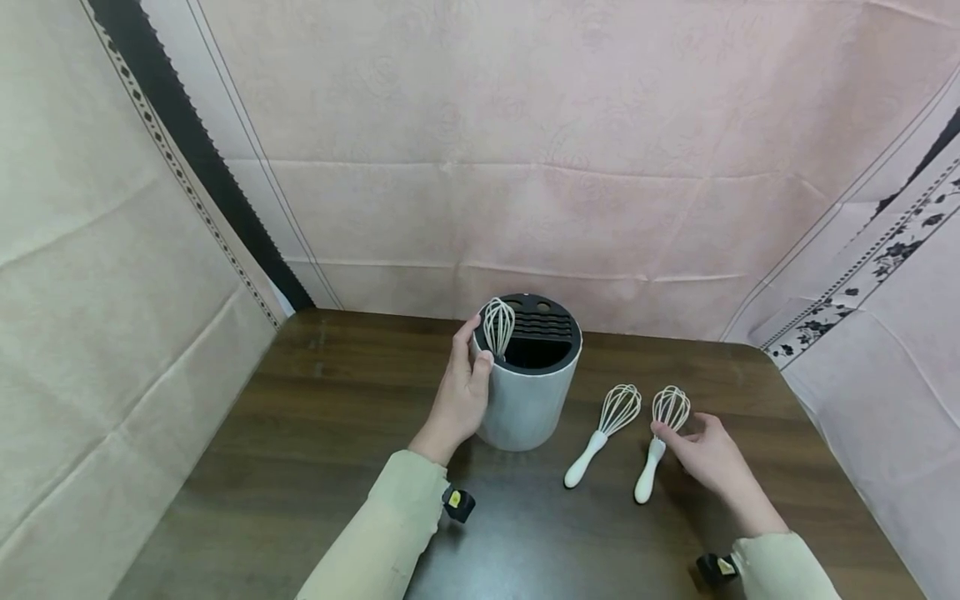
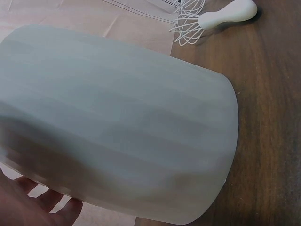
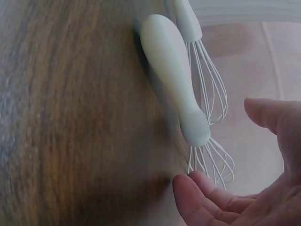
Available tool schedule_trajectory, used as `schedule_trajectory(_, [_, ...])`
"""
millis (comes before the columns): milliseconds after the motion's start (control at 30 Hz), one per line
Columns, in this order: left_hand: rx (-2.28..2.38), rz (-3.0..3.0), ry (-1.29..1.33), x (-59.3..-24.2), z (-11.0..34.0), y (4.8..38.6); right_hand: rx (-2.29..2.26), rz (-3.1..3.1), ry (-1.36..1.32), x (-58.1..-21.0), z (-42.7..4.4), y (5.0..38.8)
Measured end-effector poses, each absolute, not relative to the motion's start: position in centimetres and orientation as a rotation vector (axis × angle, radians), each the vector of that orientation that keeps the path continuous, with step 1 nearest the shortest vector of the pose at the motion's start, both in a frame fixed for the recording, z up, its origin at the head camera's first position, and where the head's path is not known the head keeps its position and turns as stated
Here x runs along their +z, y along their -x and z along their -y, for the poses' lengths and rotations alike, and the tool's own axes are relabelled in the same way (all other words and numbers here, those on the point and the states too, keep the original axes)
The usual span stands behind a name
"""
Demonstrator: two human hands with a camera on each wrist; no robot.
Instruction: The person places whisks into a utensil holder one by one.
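Observation:
A grey cylindrical utensil holder (image 1: 525, 408) with a black slotted top stands toward the back of the table. My left hand (image 1: 457, 396) grips its left side near the rim, thumb in front; in the left wrist view, curled fingers (image 2: 68, 212) lie along its wall. One white whisk (image 1: 498, 325) stands in the holder, wires up. To the holder's right lie two more white whisks, a middle one (image 1: 589, 458) and a right one (image 1: 647, 477). My right hand (image 1: 711, 457) is at the right whisk's wire end, with thumb and fingers apart in the right wrist view.
The brown wooden table (image 1: 322, 450) has a back edge against a pale cloth backdrop (image 1: 480, 183). Cloth also hangs at the left and right sides. Black wrist cameras sit on both forearms, close above the tabletop.

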State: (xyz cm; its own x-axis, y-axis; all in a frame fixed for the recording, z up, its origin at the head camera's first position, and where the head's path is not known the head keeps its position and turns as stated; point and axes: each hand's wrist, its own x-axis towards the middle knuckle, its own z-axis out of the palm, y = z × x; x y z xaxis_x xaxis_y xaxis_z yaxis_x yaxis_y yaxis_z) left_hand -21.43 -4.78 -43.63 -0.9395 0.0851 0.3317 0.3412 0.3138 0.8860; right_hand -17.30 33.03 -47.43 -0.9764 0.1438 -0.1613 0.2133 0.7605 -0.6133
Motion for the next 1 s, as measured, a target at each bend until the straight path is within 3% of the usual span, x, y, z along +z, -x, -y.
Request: schedule_trajectory(1000, [-1.692,2.36,0.397,-43.4,4.9,21.2,-1.172,-2.737,-0.34,-48.4,-32.4,18.4])
